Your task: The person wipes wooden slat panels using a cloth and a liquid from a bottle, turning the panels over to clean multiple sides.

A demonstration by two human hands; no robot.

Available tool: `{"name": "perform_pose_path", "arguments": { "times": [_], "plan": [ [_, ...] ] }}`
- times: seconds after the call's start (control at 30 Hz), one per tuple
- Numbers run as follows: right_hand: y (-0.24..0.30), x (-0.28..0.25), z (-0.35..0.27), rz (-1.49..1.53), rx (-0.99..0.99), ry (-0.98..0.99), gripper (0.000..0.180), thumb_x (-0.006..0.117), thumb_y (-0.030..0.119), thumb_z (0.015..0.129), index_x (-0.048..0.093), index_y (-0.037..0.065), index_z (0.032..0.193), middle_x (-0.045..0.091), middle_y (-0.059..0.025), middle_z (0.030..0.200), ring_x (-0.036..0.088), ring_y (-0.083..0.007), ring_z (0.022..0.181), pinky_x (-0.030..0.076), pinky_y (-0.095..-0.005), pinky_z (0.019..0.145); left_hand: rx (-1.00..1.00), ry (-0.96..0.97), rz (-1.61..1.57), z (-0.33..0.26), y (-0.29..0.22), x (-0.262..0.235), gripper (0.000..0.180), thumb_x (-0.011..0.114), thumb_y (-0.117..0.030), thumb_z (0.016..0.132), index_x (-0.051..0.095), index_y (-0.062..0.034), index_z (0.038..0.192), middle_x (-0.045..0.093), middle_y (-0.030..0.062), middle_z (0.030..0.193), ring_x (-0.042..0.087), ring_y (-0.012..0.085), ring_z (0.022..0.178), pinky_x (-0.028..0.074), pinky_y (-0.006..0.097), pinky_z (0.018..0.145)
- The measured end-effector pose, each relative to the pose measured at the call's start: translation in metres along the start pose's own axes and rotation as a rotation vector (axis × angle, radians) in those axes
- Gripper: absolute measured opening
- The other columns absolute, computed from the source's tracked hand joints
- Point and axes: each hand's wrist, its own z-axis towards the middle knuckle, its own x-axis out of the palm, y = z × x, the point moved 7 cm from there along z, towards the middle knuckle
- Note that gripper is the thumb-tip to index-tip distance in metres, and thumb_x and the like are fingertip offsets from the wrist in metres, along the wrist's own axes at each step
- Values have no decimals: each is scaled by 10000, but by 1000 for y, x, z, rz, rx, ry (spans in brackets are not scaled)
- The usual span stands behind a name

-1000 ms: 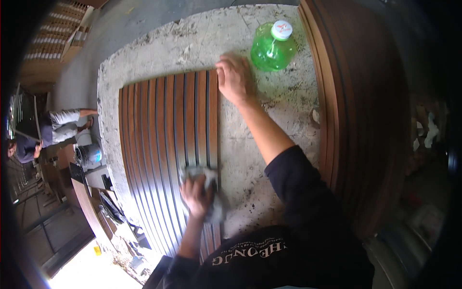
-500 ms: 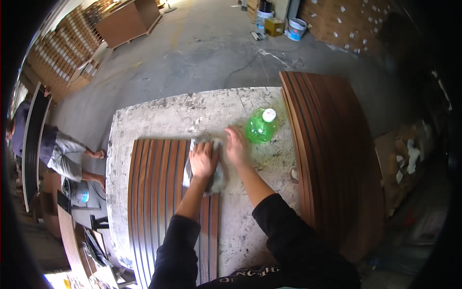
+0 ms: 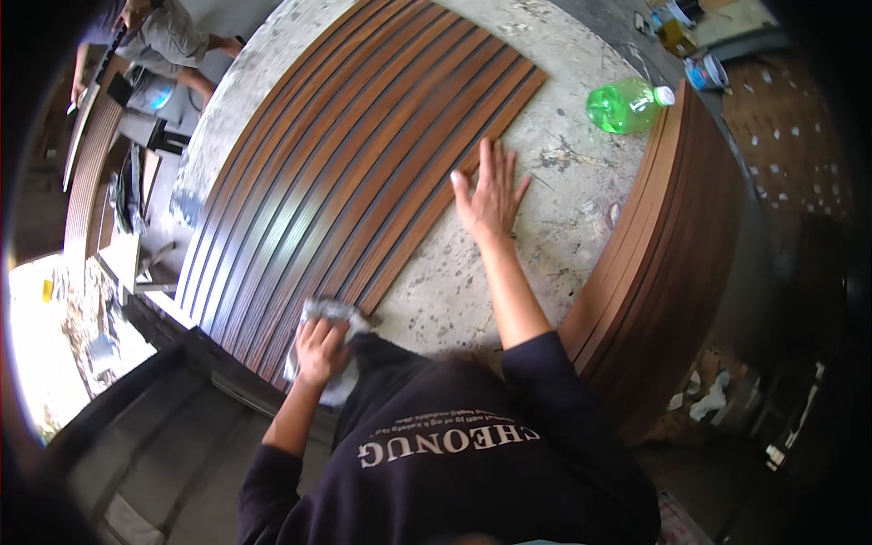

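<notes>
A brown slatted wood panel (image 3: 363, 145) with dark grooves lies flat on the worn pale table. At its near end my left hand (image 3: 322, 350) is closed around a grey-white cloth (image 3: 329, 311), pressing it on the panel's near right corner. My right hand (image 3: 490, 193) rests along the panel's right edge, fingers stretched out and thumb apart, holding nothing. A green see-through bottle (image 3: 622, 106) with a white cap stands beyond it, to the right on the table.
A stack of similar brown panels (image 3: 677, 245) stands along the table's right side. The pale tabletop (image 3: 554, 218) is stained. At the far left another person (image 3: 177, 41) is beside a ribbed light panel (image 3: 91, 173). Buckets (image 3: 706, 73) stand on the floor at the far right.
My left hand has drawn the cloth from the panel's far end to its near end. My right hand has come to the panel's right edge. The view has turned and tilted downward.
</notes>
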Motion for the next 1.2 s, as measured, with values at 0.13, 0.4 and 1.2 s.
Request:
{"name": "perform_pose_path", "arguments": {
  "times": [0.13, 0.4, 1.2],
  "plan": [
    [11, 10, -21, 5, -13, 14, 695, 410, 545, 896, 186, 223, 1469, 220, -76, 1515, 143, -306, 1408, 40, -601, 1098, 79, -186, -92, 102, -29, 18, 283, 725, -260, 687, 621, -111, 904, 579, 60, 831, 569, 265, 833, 444, 395, 742],
    [1, 3, -13, 55, 28, 45, 677, 408, 553, 901, 183, 258, 1467, 227, -49, 1516, 151, -310, 1406, 54, -624, 1078, 49, -254, -171, 114, -33, 19, 236, 696, -261, 694, 575, -122, 841, 545, 48, 829, 543, 250, 846, 443, 386, 730],
    [12, 4, -20, -104, 49, -24, 634, 322, 483, 935, 153, 198, 1476, 88, -34, 1546, 108, -257, 1418, 78, -609, 1101, 91, -145, -51, 86, 4, 13, 339, 637, -83, 721, 641, -120, 1058, 570, 104, 987, 528, 317, 908, 427, 419, 809]
  ]
}}
